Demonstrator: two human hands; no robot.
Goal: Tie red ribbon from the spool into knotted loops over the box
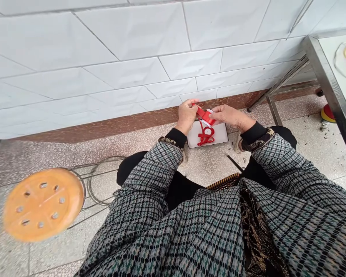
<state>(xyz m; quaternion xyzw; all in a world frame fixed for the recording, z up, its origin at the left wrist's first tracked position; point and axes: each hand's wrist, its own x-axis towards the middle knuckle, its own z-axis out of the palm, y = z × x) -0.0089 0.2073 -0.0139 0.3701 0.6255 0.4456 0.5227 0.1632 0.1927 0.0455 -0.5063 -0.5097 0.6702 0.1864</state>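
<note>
My left hand (187, 116) and my right hand (230, 116) are held out in front of my knees, both pinching a red ribbon (204, 114) between them. The ribbon's loose end hangs in loops (205, 135) below my fingers. Under it, on the floor, lies a flat white box (219, 135). Both arms wear checked sleeves with dark cuffs.
An orange round stool (43, 204) with a wire frame stands at my left. A metal table (331, 80) with yellow and white wire on top stands at the right, its legs against the white tiled wall. Small scraps litter the speckled floor near a red and yellow object (328, 113).
</note>
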